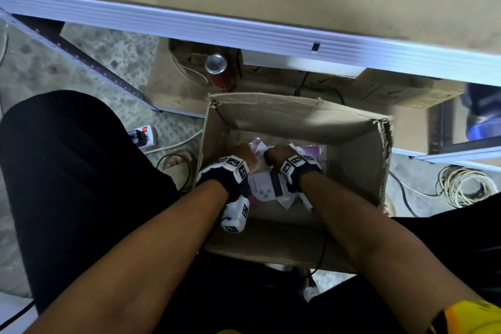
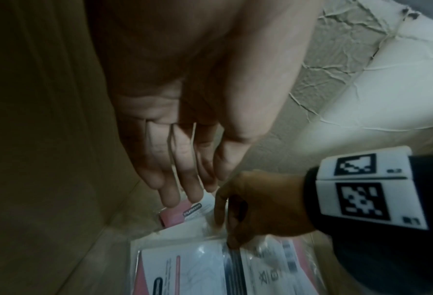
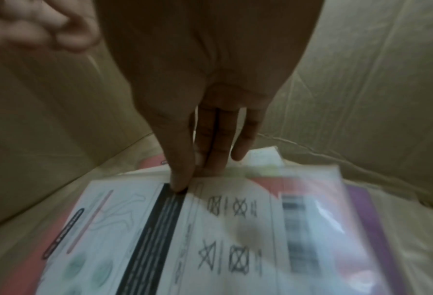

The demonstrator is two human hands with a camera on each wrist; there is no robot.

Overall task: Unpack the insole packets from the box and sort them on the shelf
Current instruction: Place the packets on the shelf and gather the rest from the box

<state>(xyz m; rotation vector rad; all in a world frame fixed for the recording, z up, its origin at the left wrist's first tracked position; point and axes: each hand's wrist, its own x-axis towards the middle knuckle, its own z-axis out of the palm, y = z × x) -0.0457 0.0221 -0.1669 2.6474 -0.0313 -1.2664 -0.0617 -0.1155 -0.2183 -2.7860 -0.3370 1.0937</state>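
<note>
Head view: both hands down inside open cardboard box [image 1: 352,144], standing on floor below shelf [image 1: 244,32] at 12 o'clock. Right hand [image 3: 210,99] pinching far edge of top insole packet [image 3: 235,229], thumb against pressed-together fingers [image 3: 217,139]. Left hand [image 2: 185,139] at 9 o'clock, fingers straight, together, tips at pink packet [image 2: 175,216].

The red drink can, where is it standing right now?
In the head view the red drink can stands upright under the shelf edge, just beyond the far left corner of the open cardboard box.
</note>
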